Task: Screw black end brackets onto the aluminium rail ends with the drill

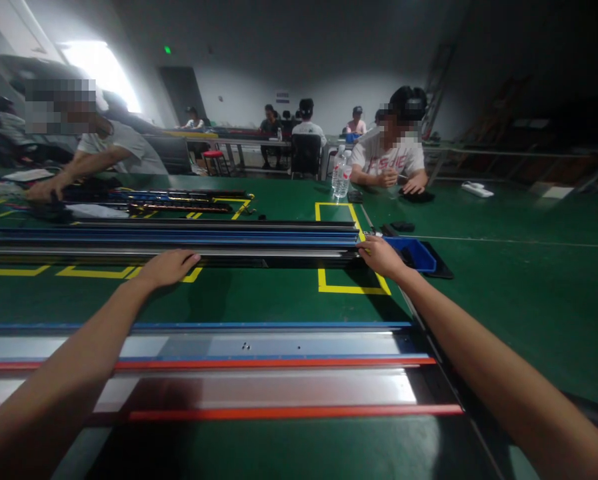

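Observation:
Long metal rails (299,244) in black, blue and silver lie side by side across the green table. My left hand (166,268) is closed over the near edge of the front rail, left of the middle, its fingers partly hidden. At the right end of the same bundle, my right hand (381,255) pinches the front rail's tip. Nearer to me, under my forearms, lie a silver profile with blue edges (279,345) and another with red edges (279,388). A blue bin (423,257) stands just beyond my right hand.
Yellow tape outlines (351,290) mark the table (259,300). Water bottles (339,177) stand at the far edge. Wired strips (179,199) lie at the back left. One co-worker (123,150) leans in at left; another (391,150) sits opposite, handling something small.

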The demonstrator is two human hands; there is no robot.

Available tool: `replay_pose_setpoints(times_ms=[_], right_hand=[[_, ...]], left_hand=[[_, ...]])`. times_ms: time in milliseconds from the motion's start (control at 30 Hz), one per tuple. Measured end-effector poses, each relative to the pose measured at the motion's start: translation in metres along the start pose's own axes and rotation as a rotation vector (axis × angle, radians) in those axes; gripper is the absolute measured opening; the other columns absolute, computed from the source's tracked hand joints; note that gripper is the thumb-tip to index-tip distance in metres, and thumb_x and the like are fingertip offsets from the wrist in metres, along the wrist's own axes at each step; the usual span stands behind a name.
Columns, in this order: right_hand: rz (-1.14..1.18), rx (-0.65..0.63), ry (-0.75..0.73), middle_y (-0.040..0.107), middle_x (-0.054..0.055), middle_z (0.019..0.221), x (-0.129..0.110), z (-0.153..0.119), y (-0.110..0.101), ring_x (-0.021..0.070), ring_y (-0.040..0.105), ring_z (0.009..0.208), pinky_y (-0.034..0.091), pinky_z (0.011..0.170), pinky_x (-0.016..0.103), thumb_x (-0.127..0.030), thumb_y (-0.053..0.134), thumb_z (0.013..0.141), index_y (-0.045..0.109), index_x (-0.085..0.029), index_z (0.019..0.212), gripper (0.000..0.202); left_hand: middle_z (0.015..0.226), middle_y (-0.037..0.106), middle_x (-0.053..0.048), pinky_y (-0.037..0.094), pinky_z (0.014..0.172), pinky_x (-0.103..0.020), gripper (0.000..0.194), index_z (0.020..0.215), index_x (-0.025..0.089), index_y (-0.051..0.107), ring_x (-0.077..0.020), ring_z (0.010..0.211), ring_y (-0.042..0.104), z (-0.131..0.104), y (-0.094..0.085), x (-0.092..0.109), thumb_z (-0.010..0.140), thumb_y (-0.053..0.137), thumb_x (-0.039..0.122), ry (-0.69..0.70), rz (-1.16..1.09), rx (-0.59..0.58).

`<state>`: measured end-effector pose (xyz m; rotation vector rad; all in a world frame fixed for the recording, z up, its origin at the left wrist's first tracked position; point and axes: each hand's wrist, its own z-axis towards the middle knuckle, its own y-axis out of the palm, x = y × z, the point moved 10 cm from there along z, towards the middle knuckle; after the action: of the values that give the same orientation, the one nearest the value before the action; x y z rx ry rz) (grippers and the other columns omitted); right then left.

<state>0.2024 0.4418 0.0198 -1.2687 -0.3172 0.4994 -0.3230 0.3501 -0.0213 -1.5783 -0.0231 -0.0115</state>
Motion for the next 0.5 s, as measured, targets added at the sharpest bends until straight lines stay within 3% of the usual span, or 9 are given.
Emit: replay_pose_setpoints(times_ms=[233,500], right_hand=[[0.013,0.003,0.004,0.074,0.018,0.107,0.0026,0.001,0.0006,0.0295,0.066,0.104,0.047,0.099,0.036,-0.017,0.051,0.098,0.079,-0.01,0.117,0.035],[0.038,0.033,0.04,0.077,0.018,0.106,0.0071,0.0015,-0.0006,0.0314,0.069,0.102,0.05,0.096,0.037,-0.015,0.057,0.092,0.082,-0.011,0.111,0.031]], left_hand=[[0.127,0.073,-0.018,0.049,0.099,-0.038,0.072,0.134,0.006,0.065,-0.0309,0.114,0.069,-0.0058,-0.006,0.0036,0.104,0.022,0.054,-0.025,0.006,-0.062],[0.123,0.073,-0.024,0.049,0.098,-0.045,0.084,0.136,0.007,0.067,-0.0375,0.115,0.069,-0.0071,-0.0031,-0.005,0.102,0.016,0.065,-0.089,0.05,-0.142]])
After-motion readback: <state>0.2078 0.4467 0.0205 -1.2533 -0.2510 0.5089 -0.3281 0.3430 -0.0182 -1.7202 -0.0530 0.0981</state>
